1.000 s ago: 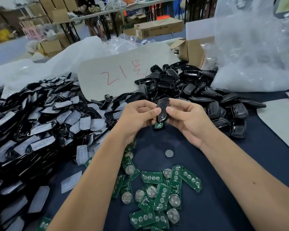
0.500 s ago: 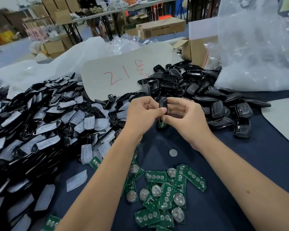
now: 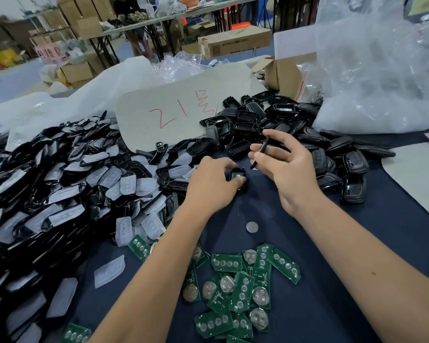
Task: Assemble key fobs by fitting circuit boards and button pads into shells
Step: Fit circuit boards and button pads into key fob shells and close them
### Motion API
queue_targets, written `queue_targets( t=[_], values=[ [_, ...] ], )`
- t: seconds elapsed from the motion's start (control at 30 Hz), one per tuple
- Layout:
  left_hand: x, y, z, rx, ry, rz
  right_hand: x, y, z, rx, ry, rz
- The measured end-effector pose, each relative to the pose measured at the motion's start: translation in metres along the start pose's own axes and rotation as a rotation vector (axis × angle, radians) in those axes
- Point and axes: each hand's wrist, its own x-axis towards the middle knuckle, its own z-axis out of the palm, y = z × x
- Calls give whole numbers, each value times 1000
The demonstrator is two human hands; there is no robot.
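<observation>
Down on the navy cloth (image 3: 307, 243), the left hand (image 3: 208, 186) has its fingers curled round a black shell (image 3: 238, 177) with a green board seated in it, thumb pressing on top. Right hand (image 3: 287, 167) is up beside it, pinching a thin dark piece (image 3: 259, 154) edge-on between thumb and fingers; can't tell what part it is. Half a second ago both hands were squeezing one fob together in the air, now they've split apart and the left dropped to the cloth. Boards (image 3: 238, 288) lie near the forearms, a coin cell (image 3: 252, 227) between. Pads and shells (image 3: 60, 181) crowd the left, more shells (image 3: 332, 154) behind. Bare cloth stays open to the right.
</observation>
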Motion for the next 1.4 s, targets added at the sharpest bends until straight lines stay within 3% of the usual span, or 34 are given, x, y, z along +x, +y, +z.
queue_targets(
  t=[0.13,0.27,0.43,0.8,1.4],
  values=[
    [4,-1,-4,-119,22,13,3,-1,-2,186,-56,75],
    [1,-3,-10,-836,5,-257,4,-2,-3,249,-171,131],
    [2,-7,-16,-1132,-65,-377,-1,2,1,128,-240,144],
    [0,-8,-21,-1201,-74,-391,-1,0,2,84,-211,148],
    [1,-8,-16,-1114,-30,-357,-2,3,3,-30,-203,108]
  ],
)
